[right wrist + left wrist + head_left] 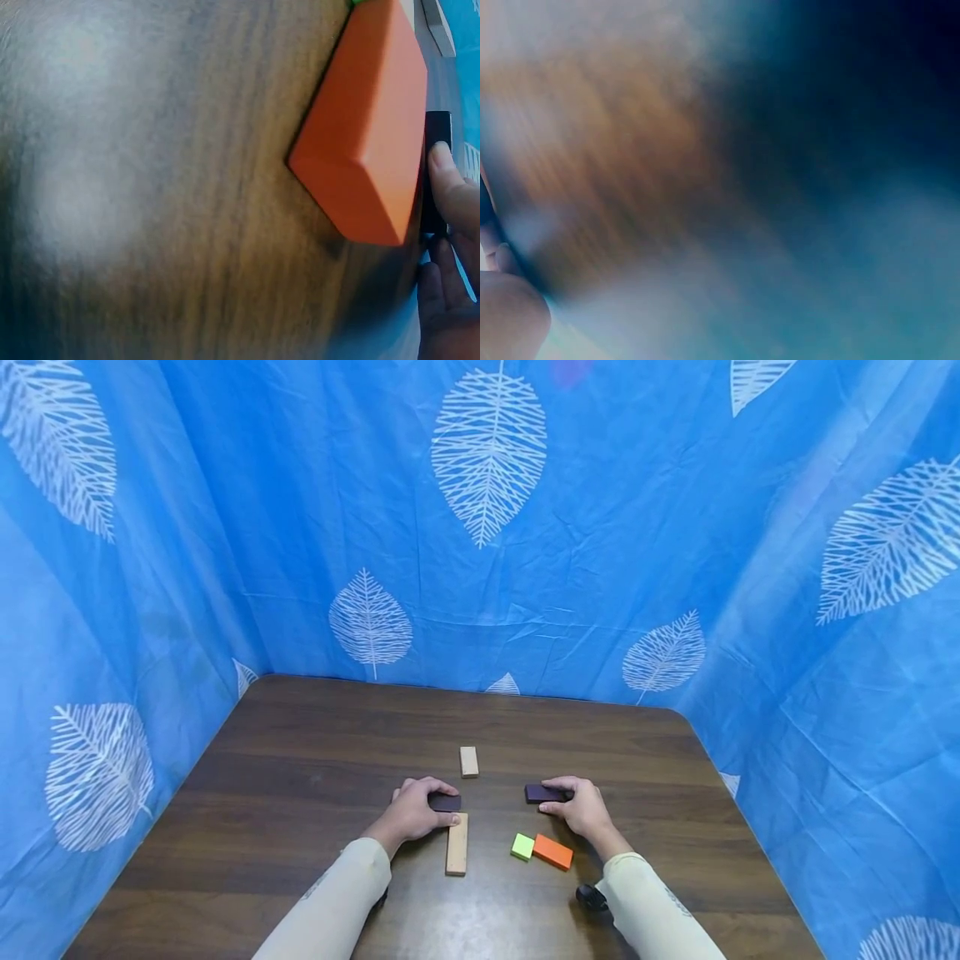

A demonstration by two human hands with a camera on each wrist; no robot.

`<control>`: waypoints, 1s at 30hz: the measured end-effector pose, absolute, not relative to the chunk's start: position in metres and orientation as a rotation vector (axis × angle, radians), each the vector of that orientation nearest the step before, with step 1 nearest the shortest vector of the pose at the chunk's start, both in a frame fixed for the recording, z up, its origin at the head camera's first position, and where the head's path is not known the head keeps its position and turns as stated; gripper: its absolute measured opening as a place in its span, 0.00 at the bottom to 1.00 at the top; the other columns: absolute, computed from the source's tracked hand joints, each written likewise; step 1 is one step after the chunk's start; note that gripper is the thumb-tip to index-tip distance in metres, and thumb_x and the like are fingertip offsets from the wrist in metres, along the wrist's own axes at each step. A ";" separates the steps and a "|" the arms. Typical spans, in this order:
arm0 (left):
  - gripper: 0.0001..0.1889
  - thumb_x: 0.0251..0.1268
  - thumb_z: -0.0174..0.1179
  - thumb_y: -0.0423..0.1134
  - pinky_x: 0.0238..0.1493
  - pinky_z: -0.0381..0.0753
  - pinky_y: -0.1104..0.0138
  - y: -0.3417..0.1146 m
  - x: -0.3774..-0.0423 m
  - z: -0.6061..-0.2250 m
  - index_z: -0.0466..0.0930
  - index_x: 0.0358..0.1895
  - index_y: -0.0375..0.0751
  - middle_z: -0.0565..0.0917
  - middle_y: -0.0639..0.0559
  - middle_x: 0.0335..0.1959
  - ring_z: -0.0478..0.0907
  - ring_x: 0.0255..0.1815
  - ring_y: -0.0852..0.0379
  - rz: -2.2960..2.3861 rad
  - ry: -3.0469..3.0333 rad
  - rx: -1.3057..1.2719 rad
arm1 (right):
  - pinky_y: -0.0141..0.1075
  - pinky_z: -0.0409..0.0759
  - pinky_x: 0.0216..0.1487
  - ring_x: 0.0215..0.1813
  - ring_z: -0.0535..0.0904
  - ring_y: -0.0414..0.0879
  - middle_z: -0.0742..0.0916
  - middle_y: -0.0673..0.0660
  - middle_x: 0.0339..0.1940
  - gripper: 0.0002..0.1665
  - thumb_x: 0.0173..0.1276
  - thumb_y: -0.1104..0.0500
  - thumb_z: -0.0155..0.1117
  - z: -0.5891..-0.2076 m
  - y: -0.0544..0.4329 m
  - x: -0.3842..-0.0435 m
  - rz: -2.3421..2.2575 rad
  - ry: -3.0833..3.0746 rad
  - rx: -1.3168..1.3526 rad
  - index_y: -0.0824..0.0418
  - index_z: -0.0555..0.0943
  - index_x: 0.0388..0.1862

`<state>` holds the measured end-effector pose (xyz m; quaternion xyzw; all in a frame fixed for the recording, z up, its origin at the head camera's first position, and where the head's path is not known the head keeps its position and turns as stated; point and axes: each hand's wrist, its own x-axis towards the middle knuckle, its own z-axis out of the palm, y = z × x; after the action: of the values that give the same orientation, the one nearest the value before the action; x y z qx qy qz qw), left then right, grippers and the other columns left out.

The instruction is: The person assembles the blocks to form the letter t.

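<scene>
In the head view my left hand (412,811) grips a dark block (446,803) between thumb and fingers. The thumb lies by the upper end of a long pale wooden block (457,847); whether it touches, I cannot tell. On the other side, my right hand (587,812) holds a dark purple block (543,793) by its right end, and its thumb shows on that block in the right wrist view. An orange block (367,127) lies nearer to me than this hand. Blur fills most of the left wrist view, with part of the left hand (510,315) at the lower left.
A small pale wooden block (468,762) lies farther back on the brown wooden table (315,743). Beside the orange block is a lime green block (522,847). Blue curtains (525,602) with white leaf prints surround the table's back and sides.
</scene>
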<state>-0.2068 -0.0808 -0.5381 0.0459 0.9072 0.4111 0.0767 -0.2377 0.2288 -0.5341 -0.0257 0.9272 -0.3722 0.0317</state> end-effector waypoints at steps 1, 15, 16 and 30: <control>0.19 0.52 0.78 0.47 0.58 0.63 0.45 -0.081 -0.207 -0.538 0.87 0.49 0.56 0.81 0.52 0.54 0.68 0.57 0.43 1.230 2.721 0.138 | 0.56 0.74 0.59 0.59 0.79 0.61 0.86 0.61 0.54 0.21 0.56 0.61 0.80 -0.535 0.229 -0.238 -1.142 2.871 -0.091 0.56 0.89 0.50; 0.20 0.51 0.79 0.47 0.57 0.64 0.45 -0.083 -0.207 -0.537 0.87 0.49 0.56 0.81 0.50 0.53 0.67 0.56 0.43 1.245 2.719 0.132 | 0.57 0.73 0.59 0.59 0.78 0.62 0.84 0.65 0.56 0.17 0.59 0.60 0.79 -0.536 0.229 -0.234 -1.124 2.892 -0.102 0.57 0.89 0.48; 0.20 0.51 0.79 0.47 0.57 0.63 0.45 -0.083 -0.207 -0.536 0.87 0.49 0.56 0.81 0.51 0.53 0.68 0.56 0.43 1.241 2.722 0.137 | 0.57 0.73 0.59 0.59 0.78 0.62 0.84 0.65 0.56 0.17 0.59 0.60 0.79 -0.536 0.228 -0.234 -1.122 2.899 -0.110 0.57 0.89 0.48; 0.19 0.50 0.79 0.48 0.58 0.63 0.45 -0.083 -0.206 -0.539 0.87 0.47 0.56 0.81 0.52 0.51 0.68 0.55 0.44 1.255 2.723 0.155 | 0.53 0.77 0.55 0.51 0.82 0.55 0.87 0.54 0.46 0.16 0.56 0.61 0.80 -0.530 0.185 -0.224 -1.181 2.929 -0.381 0.56 0.91 0.45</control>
<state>-0.2059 -0.0832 -0.5387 0.0514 0.9048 0.4169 0.0694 -0.2242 0.1855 -0.5303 -0.1198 0.9206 -0.3711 -0.0196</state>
